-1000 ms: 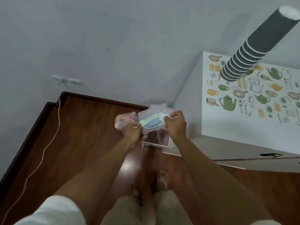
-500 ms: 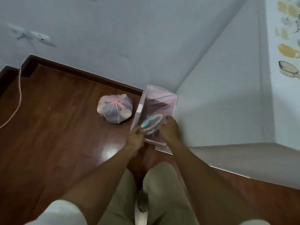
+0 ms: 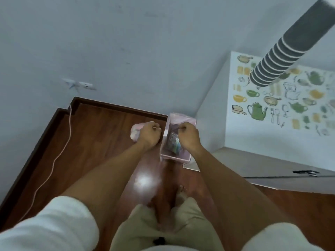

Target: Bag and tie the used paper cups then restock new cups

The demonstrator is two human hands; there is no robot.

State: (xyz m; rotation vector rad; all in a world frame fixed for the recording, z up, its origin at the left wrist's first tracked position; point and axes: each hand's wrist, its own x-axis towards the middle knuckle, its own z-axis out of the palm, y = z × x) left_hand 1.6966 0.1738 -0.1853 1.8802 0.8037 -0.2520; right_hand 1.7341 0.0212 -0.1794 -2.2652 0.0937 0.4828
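1. Looking down at the middle of the frame, I see both hands held over the floor by the wall: the left hand (image 3: 149, 134) sits just left of the pink bin (image 3: 175, 156), the right hand (image 3: 188, 135) directly over its opening.
2. The fingers of each hand are curled and pressed together as if pinching something thin; I read that as the edges of a clear liner being drawn apart over the bin, though the film itself is too faint to be sure.
3. Inside the bin, under the right hand, lies a crumpled clear packet (image 3: 174, 142) with blue and green in it. I cannot tell what it is.
4. The tied bag of used cups (image 3: 135, 131) rests on the wooden floor at centre left, half hidden behind the left hand, set aside near the bin. Judging by that, the bagging step is done.
5. The stack of new cups (image 3: 282, 57) leans across the upper right of the frame above the patterned worktop (image 3: 272, 127), well apart from both hands, so I judge restocking has not begun.
6. A thin cord (image 3: 54, 160) trails along the floor at left, away from the work.
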